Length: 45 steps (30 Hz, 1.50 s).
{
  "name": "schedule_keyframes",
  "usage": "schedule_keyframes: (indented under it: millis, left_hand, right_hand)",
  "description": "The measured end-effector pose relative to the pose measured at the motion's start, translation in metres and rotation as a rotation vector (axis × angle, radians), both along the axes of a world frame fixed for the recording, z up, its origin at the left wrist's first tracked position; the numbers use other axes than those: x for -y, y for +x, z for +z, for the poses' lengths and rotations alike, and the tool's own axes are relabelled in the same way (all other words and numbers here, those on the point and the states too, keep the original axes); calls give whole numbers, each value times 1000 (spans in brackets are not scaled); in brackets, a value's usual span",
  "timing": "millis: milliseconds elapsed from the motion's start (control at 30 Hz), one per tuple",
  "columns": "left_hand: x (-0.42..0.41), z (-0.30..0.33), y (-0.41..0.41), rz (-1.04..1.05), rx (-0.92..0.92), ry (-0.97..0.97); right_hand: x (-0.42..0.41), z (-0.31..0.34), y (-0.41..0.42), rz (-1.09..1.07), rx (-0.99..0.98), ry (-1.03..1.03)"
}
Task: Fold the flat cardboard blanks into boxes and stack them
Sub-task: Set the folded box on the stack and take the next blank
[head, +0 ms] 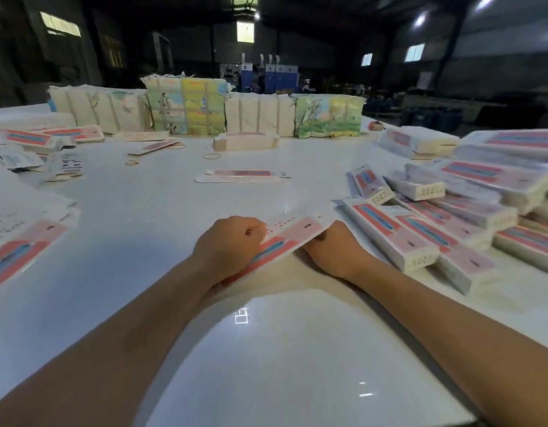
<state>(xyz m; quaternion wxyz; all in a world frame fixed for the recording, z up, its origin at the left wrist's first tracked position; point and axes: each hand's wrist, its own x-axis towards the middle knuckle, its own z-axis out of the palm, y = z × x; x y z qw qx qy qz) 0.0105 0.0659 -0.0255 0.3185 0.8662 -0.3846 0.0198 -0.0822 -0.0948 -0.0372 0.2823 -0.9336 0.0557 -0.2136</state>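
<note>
Both hands grasp one blank low over the desk: left hand curled on its left edge, right hand under the right edge. Thin card, likely light, bendy, creases easily; best held at the edges by the scores. Boxes stacked right.

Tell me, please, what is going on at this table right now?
A person is folding cardboard blanks into boxes at a white table. Both hands grip one pink-and-blue blank, the left hand on its left edge and the right hand on its right. Folded boxes lie piled to the right. One flat blank lies farther out, and wrapped bundles stand along the far edge.
</note>
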Motion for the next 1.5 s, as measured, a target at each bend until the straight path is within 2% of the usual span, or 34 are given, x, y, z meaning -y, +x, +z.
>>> schedule_keyframes:
  millis: [67,167,200,267,300,333,400,433,500,667,767,867,967,1200,1400,1500]
  left_hand:
    - [-1,0,0,-31,25,-29]
    - [-3,3,-1,-49,43,155]
    - [-3,2,-1,-56,33,221]
    - [-1,0,-1,-74,-6,235]
    - [-1,-1,1,-80,-13,196]
    - [-1,-1,3,-84,-6,161]
    - [-3,-1,7,-70,85,174]
    - [-4,-2,8,-52,154,207]
    - [-3,-5,8,-36,232,225]
    - [-3,-7,6,-102,289,25]
    - [-7,-6,5,-119,334,-13]
    - [-9,-5,1,-137,417,39]
    - [-8,-5,-4,-165,469,56]
    - [-9,3,-2,-101,515,66]
    - [-6,6,-1,-96,523,271]
    - [-6,9,-5,-83,457,238]
  right_hand:
    - [-1,1,1,-13,7,2]
    - [1,-5,6,25,48,-32]
    - [3,-4,6,-6,20,13]
    - [2,-1,7,-77,-22,121]
    - [2,2,7,-86,15,241]
    - [4,6,7,-101,76,473]
    - [4,19,3,-71,206,1188]
    - [5,22,0,-43,236,1455]
    - [7,24,-4,26,183,1582]
    - [7,25,-12,218,100,1582]
    - [9,28,-15,314,57,1559]
    - [7,27,-15,290,-53,1383]
    - [4,26,-16,277,-122,1335]
    - [1,26,-17,261,-27,1225]
    - [11,27,-13,64,-101,1003]
    - [10,25,-13,21,-117,941]
